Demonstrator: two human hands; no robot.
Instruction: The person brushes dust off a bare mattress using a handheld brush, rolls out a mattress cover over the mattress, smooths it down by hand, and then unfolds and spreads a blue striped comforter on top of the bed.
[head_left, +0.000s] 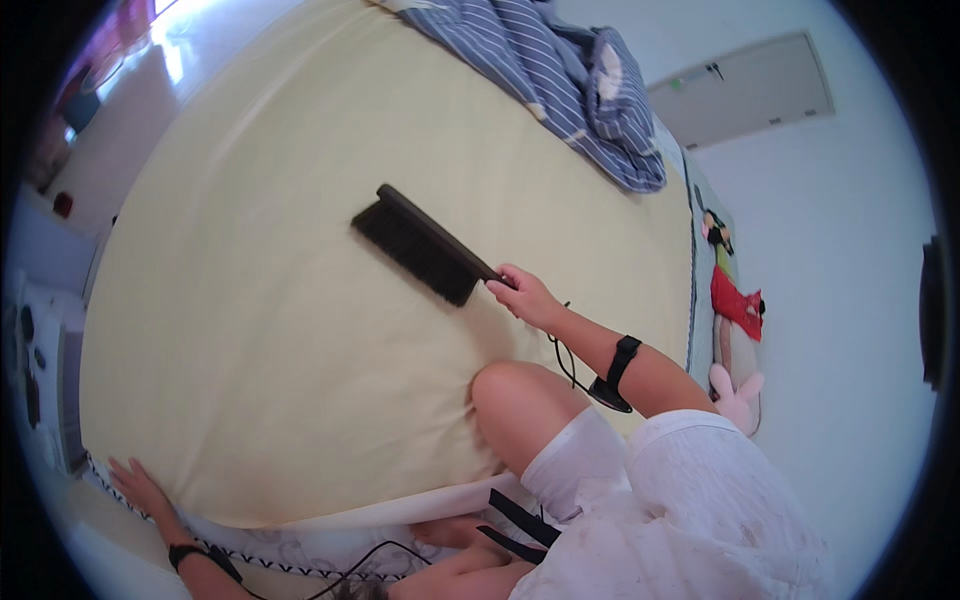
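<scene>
My right hand (525, 295) grips the handle of a bed brush (431, 240) with a dark back and black bristles. The brush points away to the upper left, over the middle of a pale yellow bed sheet (300, 337); whether all its bristles touch the cloth I cannot tell. At the bed's lower left corner, my left hand (137, 486) lies with its fingers apart on the edge of the sheet and holds nothing. My bent knee (510, 390) presses into the sheet below the brush, and wrinkles spread around it.
A bunched blue striped quilt (540, 75) lies at the bed's far end. Along the right side are a red cloth item (736, 304) and a pink rabbit-eared plush (736, 397). Black cables (570, 356) run from straps on both forearms. A grey door (742, 90) stands beyond.
</scene>
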